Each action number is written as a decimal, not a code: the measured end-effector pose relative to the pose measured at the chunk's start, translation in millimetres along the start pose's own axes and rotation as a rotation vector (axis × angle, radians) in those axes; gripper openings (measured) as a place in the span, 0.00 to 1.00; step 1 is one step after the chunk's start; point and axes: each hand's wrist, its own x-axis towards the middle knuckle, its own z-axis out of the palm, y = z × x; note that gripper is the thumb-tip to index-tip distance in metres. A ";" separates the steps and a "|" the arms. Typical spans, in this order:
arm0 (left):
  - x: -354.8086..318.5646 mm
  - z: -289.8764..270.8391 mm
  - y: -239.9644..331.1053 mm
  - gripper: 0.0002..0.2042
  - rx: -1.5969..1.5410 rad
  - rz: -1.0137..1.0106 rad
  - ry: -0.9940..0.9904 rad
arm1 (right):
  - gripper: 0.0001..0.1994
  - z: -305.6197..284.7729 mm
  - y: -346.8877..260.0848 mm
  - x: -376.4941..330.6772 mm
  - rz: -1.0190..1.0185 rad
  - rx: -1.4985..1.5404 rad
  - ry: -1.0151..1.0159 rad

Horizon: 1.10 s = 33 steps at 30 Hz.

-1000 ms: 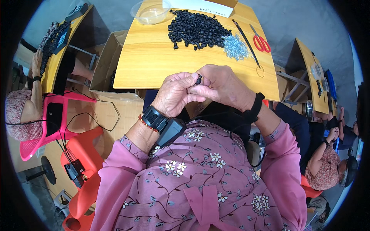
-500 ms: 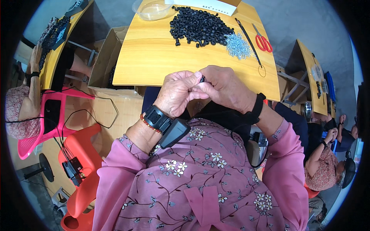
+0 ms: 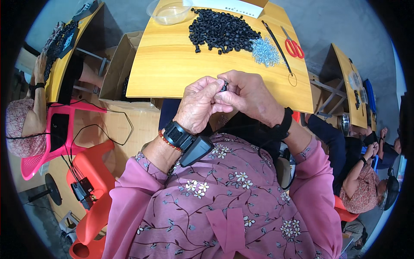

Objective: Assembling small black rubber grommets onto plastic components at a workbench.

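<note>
Just over the near edge of the yellow table, my two hands meet fingertip to fingertip. Between the thumb and fingers of my left hand sits a small black rubber part, partly covered by the fingers. My right hand pinches at the same piece from the other side; whether it holds a second small item is hidden. Farther back lies a heap of similar black parts, some ring-shaped. A pile of small, shiny, pale metal-looking pieces touches its right side.
Red-handled scissors and a thin black rod with a loop lie at the table's right. A clear plastic bowl and a white box stand at the back. Left of the table is a cardboard box; other people sit on both sides.
My right hand has shifted slightly, its fingers turning around the black part, which shows a little more. The joined hands stay in nearly the same place.
</note>
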 end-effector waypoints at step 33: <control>-1.0 0.5 13.1 0.12 0.088 -0.032 -0.084 | 0.08 -27.0 -4.0 4.6 0.086 0.278 -0.018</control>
